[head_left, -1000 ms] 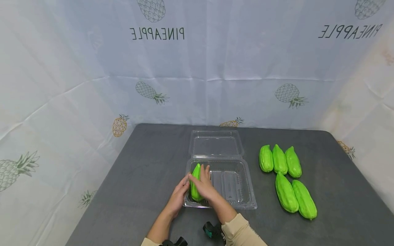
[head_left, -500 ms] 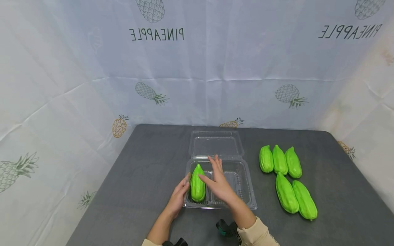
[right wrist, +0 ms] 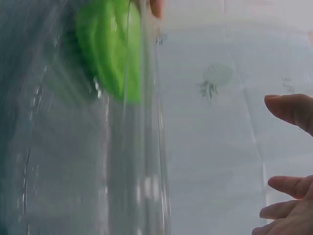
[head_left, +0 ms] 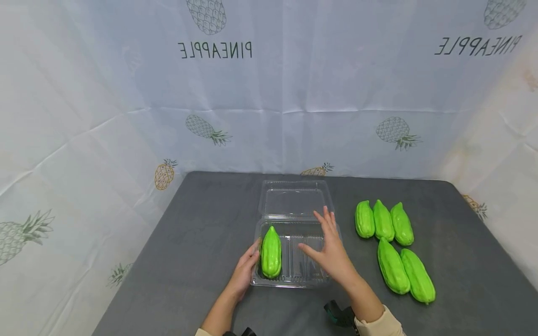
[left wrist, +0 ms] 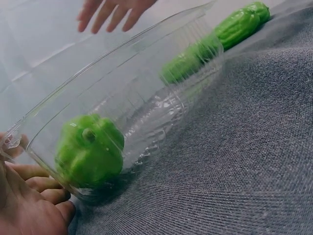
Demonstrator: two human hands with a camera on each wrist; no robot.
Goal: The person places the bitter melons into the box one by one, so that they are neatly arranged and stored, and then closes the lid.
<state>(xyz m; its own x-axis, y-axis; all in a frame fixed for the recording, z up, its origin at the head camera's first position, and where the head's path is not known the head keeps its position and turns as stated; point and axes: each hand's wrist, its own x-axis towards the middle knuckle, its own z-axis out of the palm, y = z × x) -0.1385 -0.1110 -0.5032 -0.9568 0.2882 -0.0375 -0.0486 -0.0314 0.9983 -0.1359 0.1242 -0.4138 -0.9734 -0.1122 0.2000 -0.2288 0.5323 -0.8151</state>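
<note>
A clear plastic clamshell container [head_left: 332, 275] lies open on the grey table, its lid [head_left: 294, 201] folded back. One green ridged gourd [head_left: 271, 252] lies in the tray's left part, also visible through the wall in the left wrist view [left wrist: 88, 154]. My left hand [head_left: 254, 253] holds the tray's left front corner, thumb on the rim and fingers [left wrist: 41, 183] along the outer wall. My right hand [head_left: 316, 232] hovers open above the tray's right half, fingers [right wrist: 289, 108] spread and holding nothing.
Several more green gourds lie on the table right of the container: a row of three [head_left: 382, 220] and a pair [head_left: 404, 273] nearer me. A pineapple-print cloth backdrop [head_left: 269, 93] surrounds the table. The table's left side [head_left: 197, 224] holds nothing.
My right hand let go of the gourd and moved right, from the tray's left part to above its right half. The gourd now lies still in the tray. The left hand stayed put.
</note>
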